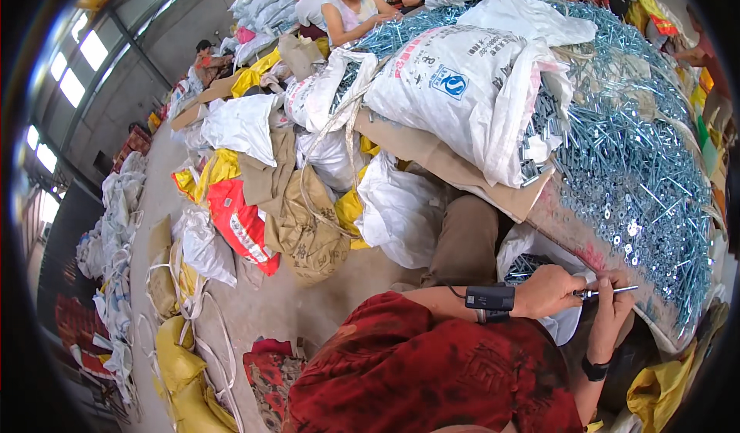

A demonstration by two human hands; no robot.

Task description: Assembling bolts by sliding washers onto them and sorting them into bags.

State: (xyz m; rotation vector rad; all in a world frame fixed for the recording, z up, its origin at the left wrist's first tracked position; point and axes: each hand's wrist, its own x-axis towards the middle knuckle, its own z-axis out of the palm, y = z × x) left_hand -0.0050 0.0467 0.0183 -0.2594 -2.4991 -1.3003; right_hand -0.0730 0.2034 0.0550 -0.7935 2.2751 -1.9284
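Observation:
Over the front edge of the table, my two hands meet around one silvery bolt. My left hand (547,290) pinches its left end, where a thicker part shows between the fingers. My right hand (609,319) has thumb and fingers closed around the middle, and the thin shank of the bolt (629,289) sticks out to the right. Fingers hide part of it. Beyond them on the table lie loose washers and nuts (628,229) and a wide heap of long bolts (647,155). Just below my left hand an open white sack (527,266) holds more metal pieces.
A full white sack (443,86) lies on cardboard (432,149) on the table, spilling metal sleeves (543,121). Woven sacks (308,225) crowd the floor at left, with yellow sacks (193,371) and loose straps nearer. Other people (354,9) sit along the table's far side.

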